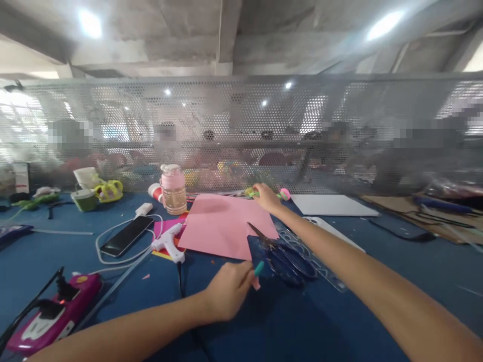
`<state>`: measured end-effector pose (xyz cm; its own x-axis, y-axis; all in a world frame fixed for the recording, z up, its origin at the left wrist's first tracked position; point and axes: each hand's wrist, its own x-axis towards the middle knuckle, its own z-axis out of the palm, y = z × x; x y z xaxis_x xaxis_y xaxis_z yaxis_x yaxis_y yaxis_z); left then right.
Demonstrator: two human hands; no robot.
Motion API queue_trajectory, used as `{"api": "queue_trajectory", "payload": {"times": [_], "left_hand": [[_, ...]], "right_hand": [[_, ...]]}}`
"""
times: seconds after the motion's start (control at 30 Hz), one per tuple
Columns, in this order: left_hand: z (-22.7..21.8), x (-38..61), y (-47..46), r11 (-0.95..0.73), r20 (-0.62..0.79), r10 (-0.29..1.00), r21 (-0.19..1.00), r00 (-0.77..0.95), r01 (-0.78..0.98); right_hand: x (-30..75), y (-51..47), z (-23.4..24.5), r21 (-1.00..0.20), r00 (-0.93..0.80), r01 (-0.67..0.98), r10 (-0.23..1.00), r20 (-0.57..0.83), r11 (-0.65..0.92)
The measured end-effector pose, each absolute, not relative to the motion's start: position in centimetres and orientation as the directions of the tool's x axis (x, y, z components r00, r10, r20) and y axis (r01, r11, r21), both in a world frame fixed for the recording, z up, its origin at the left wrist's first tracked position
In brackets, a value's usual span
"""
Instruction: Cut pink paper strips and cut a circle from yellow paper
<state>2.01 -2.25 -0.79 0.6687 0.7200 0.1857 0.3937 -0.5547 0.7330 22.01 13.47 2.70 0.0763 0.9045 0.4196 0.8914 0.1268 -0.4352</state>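
My left hand point(229, 290) is closed around a small teal piece point(259, 268) and a scrap of pink paper point(256, 283); most of both is hidden by the fingers. My right hand point(267, 199) reaches to the back of the table, its fingers curled down beside a green stem with a pink end point(285, 194). What those fingers grip is too small to make out. Between the hands lies a large sheet of pink paper point(222, 226) with a notch cut from its near right corner. Dark-handled scissors point(290, 261) rest with their blades over that notch.
Left of the paper are a white glue gun point(169, 244), a black phone point(127, 236) with a white cable, and a pink bottle point(174, 188). A magenta power strip point(56, 311) sits near left. A clear stencil ruler point(324, 271) and a white board point(334, 205) lie right.
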Motion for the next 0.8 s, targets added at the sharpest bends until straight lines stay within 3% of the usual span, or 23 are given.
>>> {"api": "queue_trajectory", "payload": {"times": [0.23, 0.4, 0.6, 0.8], "left_hand": [[-1.3, 1.7, -2.2, -0.623, 0.136, 0.67, 0.639, 0.73, 0.452], [-1.4, 1.9, -2.3, -0.623, 0.075, 0.663, 0.607, 0.745, 0.493], [-1.4, 1.9, -2.3, -0.646, 0.106, 0.654, 0.594, 0.749, 0.48], [-1.3, 2.0, -2.2, -0.661, 0.121, 0.65, 0.577, 0.75, 0.48]], "right_hand": [[21.3, 19.6, 0.8, -0.135, 0.062, 0.991, 0.928, 0.368, -0.013], [22.3, 21.1, -0.1, -0.044, 0.063, 0.998, 0.94, 0.337, -0.051], [24.2, 21.0, -0.1, -0.086, 0.053, 0.996, 0.937, 0.346, -0.024], [26.0, 20.5, 0.0, -0.286, 0.108, 0.958, 0.912, 0.394, 0.01]]}}
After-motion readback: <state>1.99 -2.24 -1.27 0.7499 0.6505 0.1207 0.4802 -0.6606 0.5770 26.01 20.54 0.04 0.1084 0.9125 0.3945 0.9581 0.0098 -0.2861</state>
